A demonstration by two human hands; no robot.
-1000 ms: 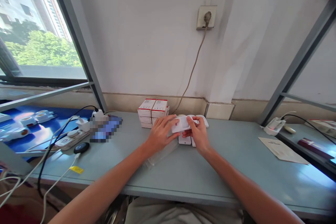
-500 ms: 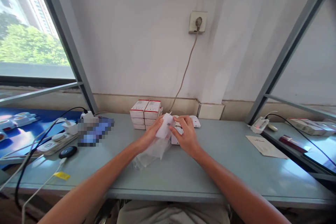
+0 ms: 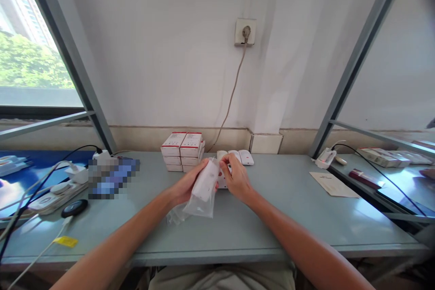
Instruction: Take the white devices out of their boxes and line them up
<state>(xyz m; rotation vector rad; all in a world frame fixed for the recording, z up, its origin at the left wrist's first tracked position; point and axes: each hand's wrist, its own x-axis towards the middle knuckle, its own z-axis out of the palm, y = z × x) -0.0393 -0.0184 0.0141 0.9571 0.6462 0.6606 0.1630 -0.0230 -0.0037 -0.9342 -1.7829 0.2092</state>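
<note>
A white block-shaped device sits inside a clear plastic bag above the middle of the table. My left hand is closed around the bagged device from the left side. At the bag's top right edge, my right hand has its thumb and index finger pinched on the bag. More clear plastic lies crumpled beneath my left wrist. Several white devices stand behind my right hand, partly covered by it. Just beyond my left hand is a stack of small white and red boxes.
At left lie a power strip with plugs and cables, a black round puck and a blurred-out blue item. A paper sheet and a white adapter are at right. A cord runs up to a wall socket.
The white device, earlier held above the bag with its prongs showing, has gone down into the bag. My right hand has shifted from the device to the bag's top edge. The view has turned slightly right.
</note>
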